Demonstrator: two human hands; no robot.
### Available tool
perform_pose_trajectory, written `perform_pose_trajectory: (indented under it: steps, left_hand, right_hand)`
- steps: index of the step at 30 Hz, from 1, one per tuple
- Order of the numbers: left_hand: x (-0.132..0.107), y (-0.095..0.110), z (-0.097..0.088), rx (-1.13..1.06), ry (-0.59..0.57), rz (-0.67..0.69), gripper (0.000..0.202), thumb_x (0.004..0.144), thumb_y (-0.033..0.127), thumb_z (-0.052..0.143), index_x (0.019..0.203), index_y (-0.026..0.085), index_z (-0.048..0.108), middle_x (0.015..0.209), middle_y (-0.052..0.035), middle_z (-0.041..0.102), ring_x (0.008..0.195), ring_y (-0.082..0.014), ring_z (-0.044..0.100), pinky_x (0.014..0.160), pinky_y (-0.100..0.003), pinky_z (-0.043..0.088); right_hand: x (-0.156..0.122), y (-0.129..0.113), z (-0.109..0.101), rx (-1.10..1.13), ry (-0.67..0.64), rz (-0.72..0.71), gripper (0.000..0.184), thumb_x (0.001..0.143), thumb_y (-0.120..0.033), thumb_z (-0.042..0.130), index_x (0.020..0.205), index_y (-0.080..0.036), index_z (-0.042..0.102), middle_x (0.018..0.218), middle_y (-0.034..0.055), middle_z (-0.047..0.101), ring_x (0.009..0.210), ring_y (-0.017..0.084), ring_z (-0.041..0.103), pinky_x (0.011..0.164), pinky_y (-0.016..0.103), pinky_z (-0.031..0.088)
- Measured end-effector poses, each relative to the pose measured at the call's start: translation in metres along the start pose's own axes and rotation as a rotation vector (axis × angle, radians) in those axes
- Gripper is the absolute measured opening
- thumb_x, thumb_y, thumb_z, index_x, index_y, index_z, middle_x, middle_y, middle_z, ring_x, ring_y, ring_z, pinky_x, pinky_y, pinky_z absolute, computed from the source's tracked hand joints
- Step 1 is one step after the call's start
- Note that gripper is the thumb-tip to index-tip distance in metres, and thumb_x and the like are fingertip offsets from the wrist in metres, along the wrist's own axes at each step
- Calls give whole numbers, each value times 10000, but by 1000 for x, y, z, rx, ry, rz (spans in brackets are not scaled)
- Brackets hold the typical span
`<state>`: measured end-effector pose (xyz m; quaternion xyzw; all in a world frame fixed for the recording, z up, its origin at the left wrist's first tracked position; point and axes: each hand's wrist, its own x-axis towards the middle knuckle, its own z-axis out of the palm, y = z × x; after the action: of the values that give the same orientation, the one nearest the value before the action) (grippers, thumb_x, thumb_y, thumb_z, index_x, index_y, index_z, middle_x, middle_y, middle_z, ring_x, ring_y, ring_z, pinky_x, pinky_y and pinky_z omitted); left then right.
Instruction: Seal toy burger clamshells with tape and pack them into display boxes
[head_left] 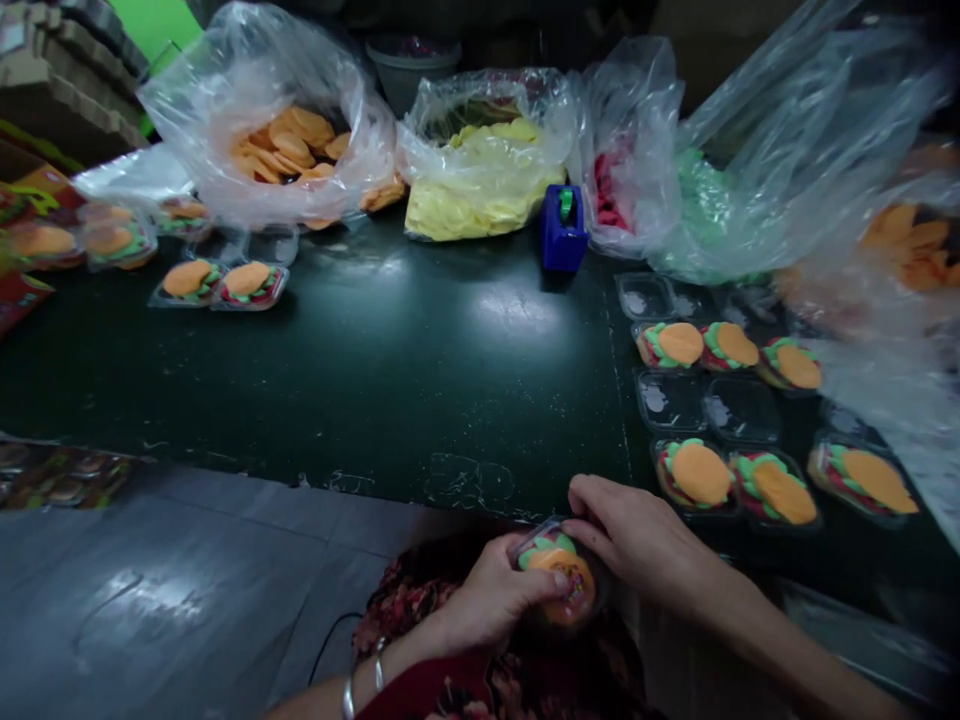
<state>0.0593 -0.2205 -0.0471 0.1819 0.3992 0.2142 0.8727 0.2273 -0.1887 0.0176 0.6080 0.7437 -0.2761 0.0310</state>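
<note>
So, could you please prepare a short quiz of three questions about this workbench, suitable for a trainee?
1. Multiple choice. What does the left hand hold?
a) a pair of scissors
b) an imitation burger
c) a paper cup

2. True or false: in the view, the blue tape dispenser stands to the left of the yellow-filled bag.

3. Count. How many burgers in the two right-hand rows are visible on the table?

Key:
1. b
2. False; it stands to the right of that bag.
3. Six, three in each row.
</note>
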Motion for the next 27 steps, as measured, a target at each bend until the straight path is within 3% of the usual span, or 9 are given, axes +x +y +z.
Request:
perform_pose_trajectory:
  steps: [4, 7, 11, 17, 22, 27]
  left_hand:
    - [0, 1, 1, -2, 18, 13, 412, 527, 248, 813, 886, 96, 680, 820, -44, 661, 747, -167, 566, 735, -288, 446]
    - [1, 5, 0, 54, 18, 26, 393, 525, 200, 785, 886, 95, 671, 836, -38, 655, 751, -156, 544, 732, -277, 434]
    - [2, 10, -3, 182, 3, 46, 358, 539, 173, 728, 880, 90, 657, 815, -27, 642, 728, -150, 525, 714, -273, 417]
    - [3, 16, -1, 244, 19, 26, 336, 542, 193, 689, 860, 89, 650, 814, -32, 642, 729, -160, 517, 712, -279, 427]
    - [8, 13, -6, 218, -75, 53, 325, 570, 196, 690, 874, 87, 653, 804, -25, 641, 715, -146, 505, 695, -265, 422]
    - [9, 8, -14, 235, -119, 126, 358, 569, 209, 723, 905, 99, 661, 840, -30, 664, 745, -160, 538, 710, -270, 434]
  right_hand:
    - [19, 2, 12, 79, 274, -265, 40, 884, -204, 543, 916, -181, 546, 920, 74, 613, 858, 211, 551, 770, 355, 447]
    - [33, 5, 28, -107, 396, -415, 200, 887, -189, 528, 1076, -159, 586, 1151, 152, 599, 1125, 301, 478, 954, 509, 365]
    - [39, 8, 36, -259, 364, -488, 381, 870, -152, 525, 1250, -173, 548, 1338, 166, 521, 1287, 323, 365, 1035, 555, 278]
    - [41, 9, 32, -334, 305, -454, 499, 827, -85, 470, 1319, -165, 500, 1375, 143, 514, 1303, 305, 352, 1061, 555, 232]
    - [42, 10, 34, -341, 270, -430, 572, 805, -77, 468, 1366, -183, 449, 1423, 125, 472, 1329, 300, 321, 1080, 560, 191]
    - [42, 5, 36, -221, 323, -438, 525, 831, -70, 462, 1337, -205, 493, 1387, 122, 521, 1306, 299, 388, 1072, 569, 256]
